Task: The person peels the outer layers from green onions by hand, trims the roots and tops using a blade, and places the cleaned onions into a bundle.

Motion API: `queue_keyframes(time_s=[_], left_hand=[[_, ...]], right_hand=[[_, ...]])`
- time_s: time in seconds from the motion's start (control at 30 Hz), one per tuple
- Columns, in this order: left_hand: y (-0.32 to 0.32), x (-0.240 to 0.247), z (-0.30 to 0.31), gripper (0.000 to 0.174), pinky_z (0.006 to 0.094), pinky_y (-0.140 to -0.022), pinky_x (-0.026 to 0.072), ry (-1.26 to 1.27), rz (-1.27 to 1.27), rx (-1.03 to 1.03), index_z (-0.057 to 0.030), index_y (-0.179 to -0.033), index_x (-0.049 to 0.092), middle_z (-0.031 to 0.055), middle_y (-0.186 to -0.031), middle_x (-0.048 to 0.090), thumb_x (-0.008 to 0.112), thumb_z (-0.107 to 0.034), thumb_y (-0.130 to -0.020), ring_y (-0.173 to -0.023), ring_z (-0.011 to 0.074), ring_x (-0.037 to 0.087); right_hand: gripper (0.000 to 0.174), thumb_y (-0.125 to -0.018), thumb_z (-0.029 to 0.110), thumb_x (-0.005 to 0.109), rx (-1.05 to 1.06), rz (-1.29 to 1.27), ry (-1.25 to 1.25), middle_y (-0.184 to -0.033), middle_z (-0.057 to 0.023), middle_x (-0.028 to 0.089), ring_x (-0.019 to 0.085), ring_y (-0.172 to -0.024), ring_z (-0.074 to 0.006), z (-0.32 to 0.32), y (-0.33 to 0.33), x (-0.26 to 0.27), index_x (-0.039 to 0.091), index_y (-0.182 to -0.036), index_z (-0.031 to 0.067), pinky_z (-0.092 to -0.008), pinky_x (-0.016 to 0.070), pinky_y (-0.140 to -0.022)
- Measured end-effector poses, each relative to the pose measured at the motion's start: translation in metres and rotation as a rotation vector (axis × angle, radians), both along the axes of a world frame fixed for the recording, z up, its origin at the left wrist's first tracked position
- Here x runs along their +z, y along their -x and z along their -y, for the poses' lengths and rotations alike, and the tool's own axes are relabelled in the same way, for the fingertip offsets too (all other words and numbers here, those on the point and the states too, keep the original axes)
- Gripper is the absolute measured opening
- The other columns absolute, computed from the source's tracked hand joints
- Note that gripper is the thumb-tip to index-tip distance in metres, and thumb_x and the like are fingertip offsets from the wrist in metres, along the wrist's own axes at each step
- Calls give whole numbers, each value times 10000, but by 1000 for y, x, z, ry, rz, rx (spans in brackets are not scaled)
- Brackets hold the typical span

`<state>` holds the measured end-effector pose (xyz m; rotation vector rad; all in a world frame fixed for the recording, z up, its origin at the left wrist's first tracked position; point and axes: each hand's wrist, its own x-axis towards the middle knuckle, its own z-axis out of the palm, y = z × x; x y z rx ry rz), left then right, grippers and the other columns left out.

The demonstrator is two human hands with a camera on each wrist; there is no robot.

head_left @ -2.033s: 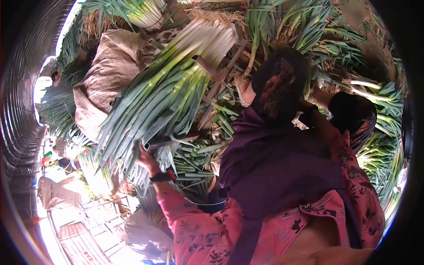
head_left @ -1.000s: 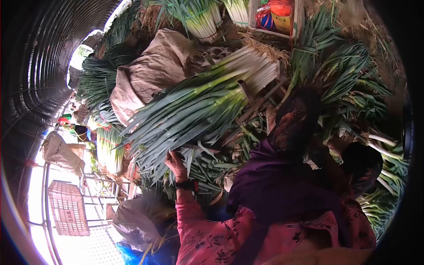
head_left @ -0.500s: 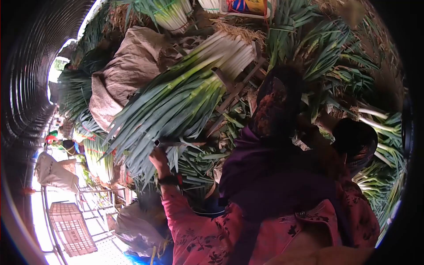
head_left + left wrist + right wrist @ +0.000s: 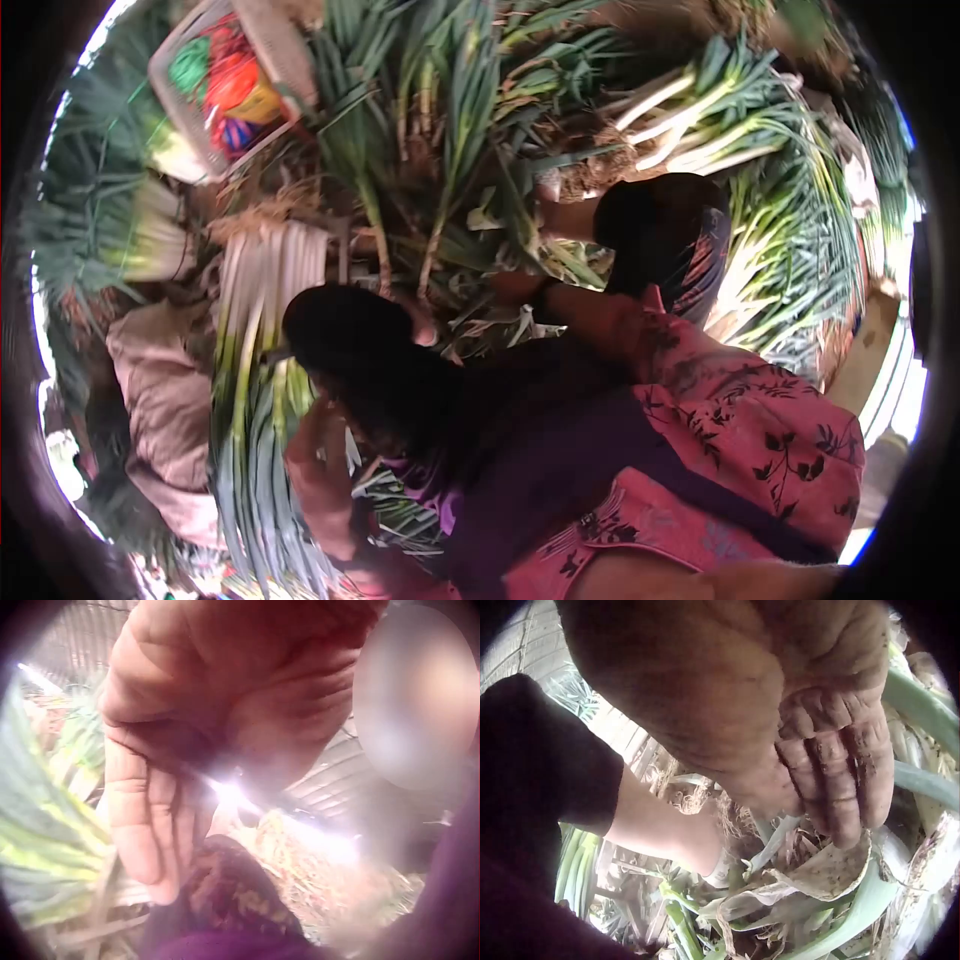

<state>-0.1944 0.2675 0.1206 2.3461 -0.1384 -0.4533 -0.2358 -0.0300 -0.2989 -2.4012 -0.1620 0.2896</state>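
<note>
A large bundle of leeks lies at the left of the head view, white stems and roots at the top, green leaves hanging down. Beside its leaves and close to the knee is my left hand, blurred. In the left wrist view the left hand has its fingers extended above the dark knee and holds nothing visible. My right hand is low between the legs. The right wrist view shows the right hand with loosely bent fingers over dry leaves, no object visible in it.
A crate with red, green and blue ties stands at the upper left. A brown sack lies left of the bundle. Loose leeks lie ahead, and a heap of leeks is at the right.
The head view has swung right, so the bundle now appears farther left and more upright. My left hand has drawn back from the bundle's leaf tips to near the knee.
</note>
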Motion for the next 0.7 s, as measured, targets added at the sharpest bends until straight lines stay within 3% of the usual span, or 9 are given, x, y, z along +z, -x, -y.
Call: queue_keyframes(time_s=[0.07, 0.17, 0.23, 0.27, 0.33, 0.43, 0.57, 0.67, 0.7], left_hand=[[-44, -7, 37, 292, 295, -792, 486, 50, 74, -225, 22, -1175, 592, 146, -970, 673, 566, -56, -895, -870, 190, 636], [-120, -19, 100, 278, 303, -836, 483, -2, 115, -546, 20, -1170, 593, 165, -966, 666, 564, -75, -910, -913, 210, 639], [-163, -45, 132, 286, 294, -809, 492, 4, 320, -587, 21, -1173, 588, 150, -971, 667, 565, -127, -930, -916, 202, 637], [-182, -56, 144, 298, 286, -798, 496, 139, 211, -559, 21, -1183, 581, 143, -977, 667, 556, -150, -941, -909, 193, 638], [-210, -67, 163, 309, 263, -786, 503, 283, 32, -520, 31, -1197, 567, 131, -992, 659, 522, -169, -966, -893, 162, 635], [-238, -101, 162, 354, 285, -792, 511, 320, -14, -496, -9, -1247, 546, 115, -1013, 646, 501, -235, -979, -866, 155, 623], [-251, -110, 142, 338, 274, -778, 503, 276, -76, -446, -17, -1232, 561, 113, -1021, 653, 507, -225, -971, -858, 155, 629], [-260, -108, 131, 339, 264, -752, 496, 310, -106, -311, -24, -1222, 573, 106, -997, 664, 511, -238, -967, -837, 148, 630], [-262, -110, 127, 342, 262, -744, 495, 340, -66, -302, -24, -1218, 575, 103, -986, 666, 516, -246, -965, -834, 145, 630]], right_hand=[[257, -753, 180, 605, 53, -111, -82, -922, -157, 653, 635, -907, -326, 0, -13, 6, 630, -983, 68, -465, 494, -765], [318, -875, 231, 557, 19, -300, 20, -925, -132, 674, 659, -876, -299, 8, -29, 49, 581, -1121, 30, -434, 526, -800], [265, -870, 209, 574, -207, -179, -478, -872, -126, 667, 668, -803, -231, 17, -31, 25, 592, -1026, -5, -371, 547, -714], [265, -870, 209, 574, -225, -200, -482, -872, -126, 667, 668, -803, -231, 20, -36, 23, 592, -1026, -5, -371, 547, -714], [247, -869, 172, 586, -734, -381, -1239, -840, -134, 657, 662, -742, -195, 26, -61, 32, 584, -996, -40, -313, 548, -688], [155, -874, 151, 585, -881, -389, -1287, -747, -65, 621, 627, -650, -156, 22, -105, 53, 611, -919, 5, -312, 489, -540], [189, -870, 176, 605, -842, -311, -984, -762, -55, 618, 603, -622, -162, 9, -144, -17, 623, -949, 5, -318, 476, -543], [329, -862, 254, 634, -288, -205, -33, -811, -56, 590, 569, -664, -169, -2, -162, -35, 604, -1050, -14, -330, 457, -550], [329, -862, 254, 634, -280, -206, -32, -811, -56, 590, 569, -664, -169, -6, -171, -30, 604, -1050, -14, -330, 457, -550]])
